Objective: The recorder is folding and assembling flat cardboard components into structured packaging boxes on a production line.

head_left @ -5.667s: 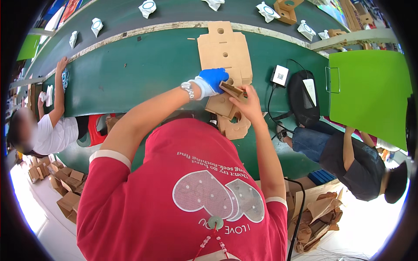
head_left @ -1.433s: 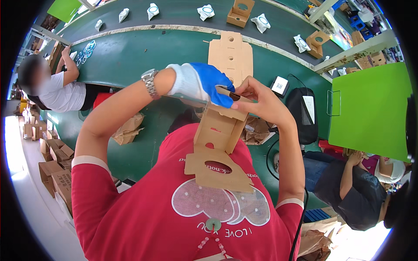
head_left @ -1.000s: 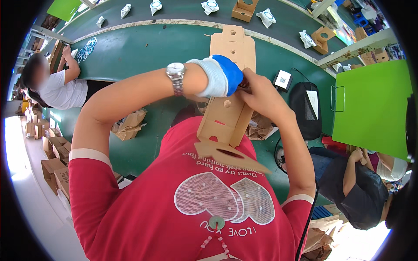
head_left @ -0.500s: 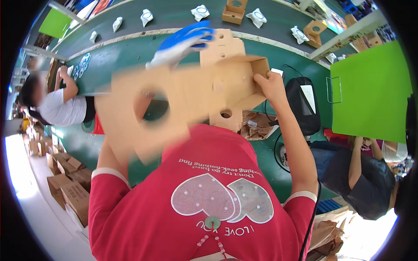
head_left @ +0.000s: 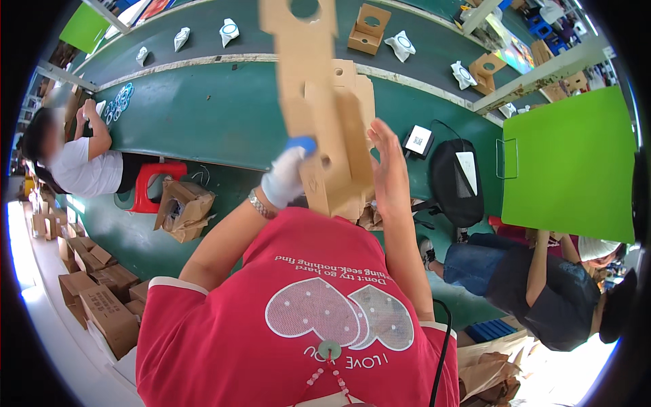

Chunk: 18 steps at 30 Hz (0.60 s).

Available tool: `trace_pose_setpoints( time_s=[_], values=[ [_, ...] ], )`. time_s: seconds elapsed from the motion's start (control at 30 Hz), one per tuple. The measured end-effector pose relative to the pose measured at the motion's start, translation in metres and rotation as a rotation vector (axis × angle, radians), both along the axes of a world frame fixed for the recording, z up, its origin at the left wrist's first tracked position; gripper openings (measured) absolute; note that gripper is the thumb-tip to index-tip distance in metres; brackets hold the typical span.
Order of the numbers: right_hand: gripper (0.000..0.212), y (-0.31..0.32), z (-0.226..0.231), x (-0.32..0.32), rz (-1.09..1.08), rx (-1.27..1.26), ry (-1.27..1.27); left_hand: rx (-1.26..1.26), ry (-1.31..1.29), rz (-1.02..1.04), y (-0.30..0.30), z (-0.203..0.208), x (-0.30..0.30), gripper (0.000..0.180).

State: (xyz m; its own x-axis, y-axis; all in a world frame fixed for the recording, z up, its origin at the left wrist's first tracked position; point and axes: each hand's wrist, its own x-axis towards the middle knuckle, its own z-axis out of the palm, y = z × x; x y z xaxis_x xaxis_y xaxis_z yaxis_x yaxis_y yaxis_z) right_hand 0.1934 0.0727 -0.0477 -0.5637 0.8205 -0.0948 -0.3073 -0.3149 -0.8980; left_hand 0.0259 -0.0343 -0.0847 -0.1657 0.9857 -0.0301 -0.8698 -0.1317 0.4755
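Note:
A partly folded brown cardboard box (head_left: 329, 146) is held upright over the near edge of the green table. Its long flap (head_left: 298, 51) reaches away from me, with a round hole at the far end. My left hand (head_left: 285, 178), in a white glove with blue fingertips, grips the box's left side; part of its fingers is hidden by the cardboard. Bare and with fingers stretched out, my right hand (head_left: 390, 163) is at the box's right wall; whether it touches is unclear. Flat cardboard blanks (head_left: 366, 95) lie on the table behind the box.
Beyond the table, a conveyor belt (head_left: 264, 42) carries white-wrapped pieces (head_left: 229, 32) and open boxes (head_left: 368, 30). To the right are a small white-topped device (head_left: 418, 140), a black bag (head_left: 456, 183) and a green board (head_left: 569, 163). People sit at left and right.
The box has swung from lying sideways to pointing away from me. My left hand has come back from beyond it to its left side. My right hand has let go of its end.

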Motion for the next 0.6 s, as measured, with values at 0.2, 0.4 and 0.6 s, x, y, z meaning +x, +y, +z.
trace_pose_setpoints(
  time_s=[0.2,0.4,0.6],
  values=[
    [0.045,-0.026,-0.001,0.018,0.155,-0.2,0.008,-0.357,0.413,-0.231,-0.026,-0.004,0.0,0.061],
    [0.035,-0.057,-0.01,0.019,0.061,0.129,-0.341,-0.28,0.916,0.089,-0.048,0.051,0.015,0.055],
    [0.016,-0.053,-0.009,0.009,0.029,0.053,-0.171,-0.3,0.897,0.011,-0.054,0.034,0.025,0.046]
  ],
)
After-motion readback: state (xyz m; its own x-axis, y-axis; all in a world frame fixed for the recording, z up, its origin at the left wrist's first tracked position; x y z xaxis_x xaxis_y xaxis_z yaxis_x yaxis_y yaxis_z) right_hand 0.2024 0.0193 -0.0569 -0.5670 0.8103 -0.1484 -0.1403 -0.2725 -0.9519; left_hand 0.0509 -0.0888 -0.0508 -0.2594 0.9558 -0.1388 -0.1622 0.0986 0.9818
